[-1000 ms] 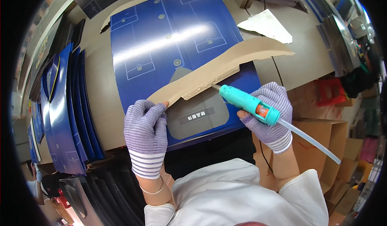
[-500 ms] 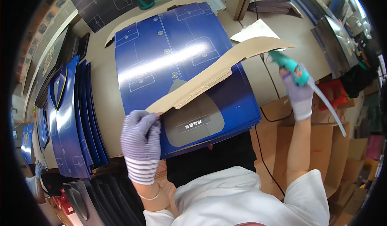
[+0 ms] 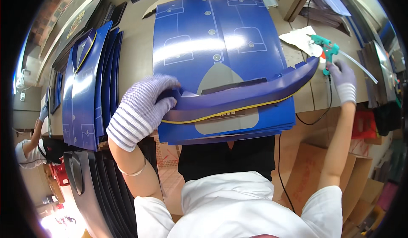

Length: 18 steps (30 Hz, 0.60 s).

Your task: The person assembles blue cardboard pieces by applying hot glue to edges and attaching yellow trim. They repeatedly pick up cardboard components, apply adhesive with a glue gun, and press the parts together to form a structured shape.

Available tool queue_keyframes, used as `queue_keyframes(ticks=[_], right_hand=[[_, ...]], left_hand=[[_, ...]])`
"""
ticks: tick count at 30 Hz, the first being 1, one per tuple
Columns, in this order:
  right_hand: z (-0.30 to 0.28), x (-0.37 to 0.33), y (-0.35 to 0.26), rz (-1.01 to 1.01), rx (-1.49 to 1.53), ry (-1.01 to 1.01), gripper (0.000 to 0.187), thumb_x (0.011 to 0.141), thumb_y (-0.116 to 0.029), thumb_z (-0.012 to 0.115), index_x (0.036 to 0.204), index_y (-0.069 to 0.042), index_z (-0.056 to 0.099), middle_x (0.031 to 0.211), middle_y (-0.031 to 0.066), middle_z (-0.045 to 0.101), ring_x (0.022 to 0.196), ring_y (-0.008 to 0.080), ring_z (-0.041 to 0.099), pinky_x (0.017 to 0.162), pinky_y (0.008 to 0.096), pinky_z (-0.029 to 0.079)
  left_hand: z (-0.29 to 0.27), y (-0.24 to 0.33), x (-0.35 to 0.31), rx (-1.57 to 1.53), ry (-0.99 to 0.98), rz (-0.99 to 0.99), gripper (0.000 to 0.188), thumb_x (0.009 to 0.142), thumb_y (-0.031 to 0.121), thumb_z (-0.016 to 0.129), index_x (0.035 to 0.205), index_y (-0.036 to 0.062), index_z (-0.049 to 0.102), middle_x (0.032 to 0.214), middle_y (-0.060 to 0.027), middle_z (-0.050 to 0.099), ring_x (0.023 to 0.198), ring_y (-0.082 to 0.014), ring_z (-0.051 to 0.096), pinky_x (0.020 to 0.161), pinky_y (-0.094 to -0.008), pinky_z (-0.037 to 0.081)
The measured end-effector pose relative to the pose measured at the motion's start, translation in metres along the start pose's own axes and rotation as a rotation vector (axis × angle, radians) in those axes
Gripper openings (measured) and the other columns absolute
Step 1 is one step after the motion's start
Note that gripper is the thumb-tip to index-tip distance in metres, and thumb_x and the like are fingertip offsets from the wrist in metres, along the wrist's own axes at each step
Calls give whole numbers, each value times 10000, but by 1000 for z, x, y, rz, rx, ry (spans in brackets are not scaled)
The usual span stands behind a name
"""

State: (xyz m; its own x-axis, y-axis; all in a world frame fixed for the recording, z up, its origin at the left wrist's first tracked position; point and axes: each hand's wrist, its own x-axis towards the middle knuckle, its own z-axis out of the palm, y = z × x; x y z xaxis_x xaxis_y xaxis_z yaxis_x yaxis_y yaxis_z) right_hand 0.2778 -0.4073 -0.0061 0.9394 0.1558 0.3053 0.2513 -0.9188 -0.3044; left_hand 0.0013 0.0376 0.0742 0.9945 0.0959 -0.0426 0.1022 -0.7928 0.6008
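Note:
My left hand, in a striped white and purple glove, pinches one end of a curved blue cardboard strip with a yellow lower edge. The strip slants across a stack of blue cardboard sheets printed with pockets and buttons. A grey rounded shape on the top sheet is partly covered by the strip. On the right, my gloved right hand has its fingertips at the handle of a teal glue gun. A clear glue stick sticks out of the gun's back.
White paper lies beside the glue gun, whose black cable hangs past the table edge. Several blue folded cardboard pieces stand at left, above black ones. Cardboard boxes stand lower right. Another person's arm shows far left.
The strip has turned over from its tan side to its blue side and come down nearer the stack. My right hand has moved the glue gun to beside the white paper.

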Motion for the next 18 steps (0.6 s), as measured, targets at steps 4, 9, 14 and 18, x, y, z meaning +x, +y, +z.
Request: queue_keyframes(ticks=[4,9,14,18], right_hand=[[-53,-55,-60,-170,278,-62,260,849,-236,744,946,-4,680,921,121,701,803,271,652,784,351,512],[-45,-78,-157,-893,203,-203,339,708,-131,793,1001,-86,629,1178,68,664,1183,302,578,1027,474,413],[-19,-64,-159,-995,149,-156,379,652,-142,804,1013,-134,689,995,52,668,1016,284,606,1099,547,376],[-52,-92,-168,-1204,49,-152,209,656,-227,831,839,-223,731,794,-24,646,880,191,606,1059,598,410]], left_hand=[[11,14,-5,556,310,151,578,638,2,825,1190,49,658,1269,-143,608,1179,-311,589,1011,-405,504],[50,19,-21,256,251,221,620,574,7,869,1157,38,659,1249,-136,621,1192,-324,582,1059,-418,479],[66,-4,-17,76,378,313,413,652,-33,796,1047,15,685,1056,-132,677,1017,-341,641,950,-416,502],[47,24,-40,194,240,510,219,648,31,823,846,34,729,845,-102,677,830,-262,637,756,-403,493]])
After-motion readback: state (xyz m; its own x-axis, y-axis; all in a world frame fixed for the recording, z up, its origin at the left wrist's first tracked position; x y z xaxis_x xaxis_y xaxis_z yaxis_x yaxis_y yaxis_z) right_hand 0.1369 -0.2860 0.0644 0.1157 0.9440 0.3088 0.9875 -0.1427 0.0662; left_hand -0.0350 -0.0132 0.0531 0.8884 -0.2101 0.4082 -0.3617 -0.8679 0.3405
